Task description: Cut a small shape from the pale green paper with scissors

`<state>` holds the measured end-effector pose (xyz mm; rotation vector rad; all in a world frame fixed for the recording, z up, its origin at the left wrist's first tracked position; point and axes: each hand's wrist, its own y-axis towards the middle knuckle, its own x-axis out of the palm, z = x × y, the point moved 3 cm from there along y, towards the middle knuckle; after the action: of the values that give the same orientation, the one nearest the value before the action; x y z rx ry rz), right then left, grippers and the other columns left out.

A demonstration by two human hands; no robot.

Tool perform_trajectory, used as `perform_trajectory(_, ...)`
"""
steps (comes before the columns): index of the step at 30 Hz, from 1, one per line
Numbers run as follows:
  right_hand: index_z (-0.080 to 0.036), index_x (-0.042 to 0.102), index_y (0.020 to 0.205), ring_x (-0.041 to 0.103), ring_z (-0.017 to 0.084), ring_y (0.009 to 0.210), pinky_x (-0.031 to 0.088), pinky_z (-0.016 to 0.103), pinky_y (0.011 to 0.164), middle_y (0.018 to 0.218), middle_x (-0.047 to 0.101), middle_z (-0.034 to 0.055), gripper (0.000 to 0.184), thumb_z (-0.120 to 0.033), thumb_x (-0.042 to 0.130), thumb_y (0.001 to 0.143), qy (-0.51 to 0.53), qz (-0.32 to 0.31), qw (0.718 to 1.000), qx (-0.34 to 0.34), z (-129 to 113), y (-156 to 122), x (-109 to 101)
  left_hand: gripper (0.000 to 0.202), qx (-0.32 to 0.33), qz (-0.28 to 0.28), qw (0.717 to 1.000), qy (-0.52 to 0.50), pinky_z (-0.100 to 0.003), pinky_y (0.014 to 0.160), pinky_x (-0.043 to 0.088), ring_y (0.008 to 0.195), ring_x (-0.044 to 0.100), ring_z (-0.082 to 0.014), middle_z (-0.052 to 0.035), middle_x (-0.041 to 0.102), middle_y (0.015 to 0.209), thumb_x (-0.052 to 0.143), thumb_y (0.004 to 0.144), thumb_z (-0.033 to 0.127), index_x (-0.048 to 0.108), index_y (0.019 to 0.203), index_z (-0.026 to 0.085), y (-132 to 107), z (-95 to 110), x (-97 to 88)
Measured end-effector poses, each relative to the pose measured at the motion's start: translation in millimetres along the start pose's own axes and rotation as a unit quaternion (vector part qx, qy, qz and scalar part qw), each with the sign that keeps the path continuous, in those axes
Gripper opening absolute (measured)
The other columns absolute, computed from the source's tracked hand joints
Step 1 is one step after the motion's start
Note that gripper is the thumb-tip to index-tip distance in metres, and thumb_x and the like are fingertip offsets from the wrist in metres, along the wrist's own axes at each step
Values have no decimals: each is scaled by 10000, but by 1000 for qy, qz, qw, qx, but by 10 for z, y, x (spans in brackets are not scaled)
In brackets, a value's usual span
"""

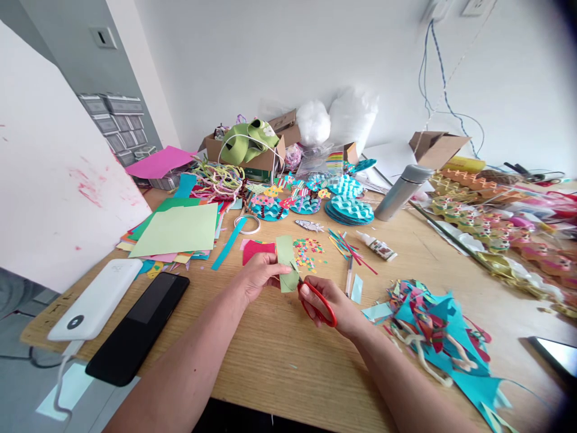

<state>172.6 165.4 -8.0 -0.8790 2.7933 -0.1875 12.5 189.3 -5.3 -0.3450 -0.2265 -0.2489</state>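
Observation:
My left hand point(258, 273) pinches the left edge of a small light green paper strip point(285, 260), held upright above the wooden table point(279, 355). Red-handled scissors point(316, 302) sit in my right hand point(334, 305), fingers through the loops, with the blades at the strip's lower right edge. Small coloured paper bits point(307, 252) lie just behind the strip, and a red paper piece point(256, 249) lies to its left.
A black phone point(137, 328) and a white power bank point(97, 299) lie at the left front. Stacked coloured sheets point(178, 231), a glue bottle point(377, 245), teal paper discs point(349, 210), a metal flask point(401, 191) and a heap of scraps point(433, 328) surround the hands.

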Motion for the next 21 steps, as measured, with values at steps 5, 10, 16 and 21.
perform_trajectory(5, -197, 422, 667, 438, 76, 373, 244, 202, 377, 486, 489, -53, 493, -661, 546, 777, 1, -5, 1000, 1, -18, -6, 6, 225, -5, 6, 1000, 1, -293, 626, 470, 632, 615, -159, -61, 694, 723, 745, 582, 285, 701, 740, 130, 4, -8, 4)
perform_trajectory(10, -195, 420, 681, 459, 75, 386, 271, 195, 373, 528, 511, -45, 480, -642, 570, 773, 4, -3, 1000, 2, 8, 6, 6, 227, 0, 0, 1000, -1, -286, 625, 470, 649, 617, -162, -59, 695, 715, 743, 590, 285, 703, 744, 123, 9, -18, 3)
perform_trajectory(16, -197, 421, 678, 449, 72, 361, 254, 189, 356, 500, 498, -55, 461, -616, 584, 778, -5, 5, 1000, 3, 40, 25, 1, 213, 7, -3, 1000, 1, -294, 635, 476, 662, 621, -170, -63, 700, 734, 745, 605, 284, 707, 742, 125, 11, -22, -1)
perform_trajectory(21, -199, 422, 672, 433, 70, 333, 241, 189, 352, 466, 490, -66, 447, -596, 596, 781, -9, 13, 1000, -1, 52, 31, -4, 232, 9, -11, 1000, -3, -284, 619, 475, 655, 622, -166, -61, 697, 732, 748, 604, 293, 704, 753, 121, 23, -36, -6)
